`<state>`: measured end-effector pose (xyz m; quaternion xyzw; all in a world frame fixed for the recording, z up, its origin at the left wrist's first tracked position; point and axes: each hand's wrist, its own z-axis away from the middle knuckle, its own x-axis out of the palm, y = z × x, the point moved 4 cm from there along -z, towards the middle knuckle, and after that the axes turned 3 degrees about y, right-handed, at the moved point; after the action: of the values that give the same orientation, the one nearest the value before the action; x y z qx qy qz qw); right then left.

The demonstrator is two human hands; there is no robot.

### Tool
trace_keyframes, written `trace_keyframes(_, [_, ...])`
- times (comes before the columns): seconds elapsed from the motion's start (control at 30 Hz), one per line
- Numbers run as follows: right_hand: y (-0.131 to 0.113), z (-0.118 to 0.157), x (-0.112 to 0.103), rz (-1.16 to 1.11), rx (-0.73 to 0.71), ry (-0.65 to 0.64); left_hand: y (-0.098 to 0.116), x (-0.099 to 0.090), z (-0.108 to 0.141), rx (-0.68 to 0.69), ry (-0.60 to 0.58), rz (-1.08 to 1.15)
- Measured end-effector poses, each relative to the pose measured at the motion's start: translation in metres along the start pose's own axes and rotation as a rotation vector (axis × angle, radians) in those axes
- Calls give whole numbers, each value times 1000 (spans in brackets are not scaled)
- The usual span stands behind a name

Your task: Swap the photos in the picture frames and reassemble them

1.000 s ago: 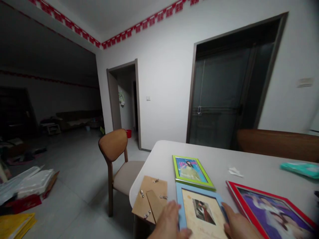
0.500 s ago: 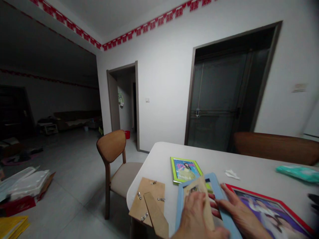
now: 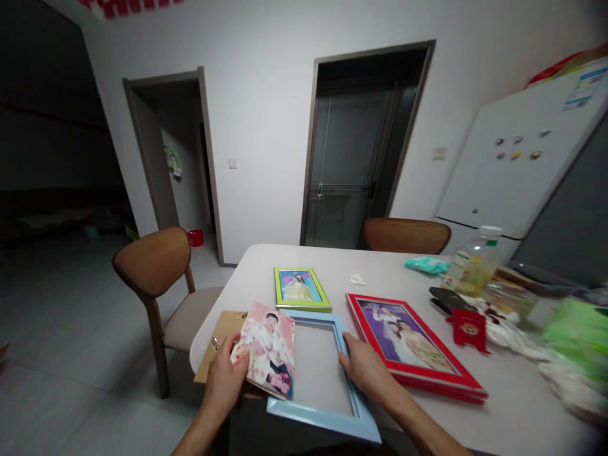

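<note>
My left hand (image 3: 227, 373) grips a pink photo (image 3: 270, 345) by its left edge, picture side up. Closed around the right side of a light blue picture frame (image 3: 327, 415) is my right hand (image 3: 365, 366). No picture fills the blue frame's opening, and the photo covers part of its left side. Partly hidden beneath the photo and my left hand, a brown backing board (image 3: 225, 326) with metal clips lies at the table's left edge. A green picture frame (image 3: 301, 288) lies flat beyond the blue one. To the right lies a red picture frame (image 3: 403, 335) with a wedding photo.
On the white table (image 3: 380, 272) are a crumpled tissue (image 3: 357, 279), a teal packet (image 3: 426, 265), a bottle (image 3: 475, 263), a black object (image 3: 449, 299), a red card-like item (image 3: 469, 329) and a blurred green bag (image 3: 579, 342). Wooden chairs (image 3: 156, 266) stand at the left and far sides.
My left hand has moved left with the photo, drawing it out of the blue frame and turning its picture up. The view has swung right, bringing in the fridge and more of the table.
</note>
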<state>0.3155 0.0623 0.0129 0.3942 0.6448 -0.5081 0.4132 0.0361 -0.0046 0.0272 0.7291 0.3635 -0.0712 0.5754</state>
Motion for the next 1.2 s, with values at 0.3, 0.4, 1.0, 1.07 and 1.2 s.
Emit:
trace_keyframes(0.3, [-13,-1,-5,60,-66,84,-6,5,10,135,-117,-378])
trace_keyframes(0.4, [-31,0,-5,-175,-112,150,2,7,16,197,-165,-377])
trace_keyframes(1.0, [-83,6,7,-1228,273,61,49,31,4,-153,90,626])
trace_keyframes(1.07, [-69,10,18,-1301,399,3,48,47,11,-314,20,889])
trace_keyframes(1.2, [-48,11,13,-1406,345,21,47,69,25,-337,-103,958])
